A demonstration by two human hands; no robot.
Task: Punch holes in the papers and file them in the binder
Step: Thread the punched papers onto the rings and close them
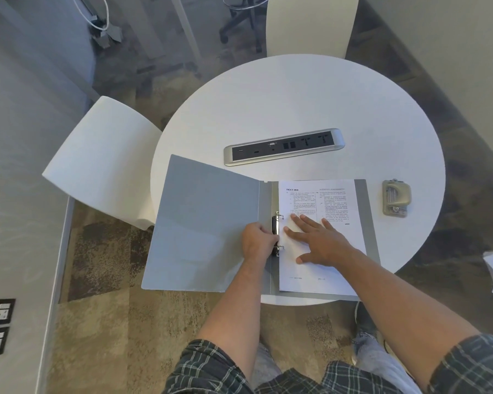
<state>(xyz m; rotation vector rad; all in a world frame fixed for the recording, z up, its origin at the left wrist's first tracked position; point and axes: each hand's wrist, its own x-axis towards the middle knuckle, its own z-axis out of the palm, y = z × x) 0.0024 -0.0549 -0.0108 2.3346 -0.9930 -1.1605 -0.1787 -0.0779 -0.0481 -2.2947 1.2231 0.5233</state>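
Two hands on the open binder (pixel 205 223), papers (pixel 319 194) inside.

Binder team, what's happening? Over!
Left hand grips the rings. Right hand flat on paper in binder. Punch aside, nothing blocking.

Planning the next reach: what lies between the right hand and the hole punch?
In the head view, printed paper, the binder's grey back-cover edge, then bare table separate the right hand from the hole punch.
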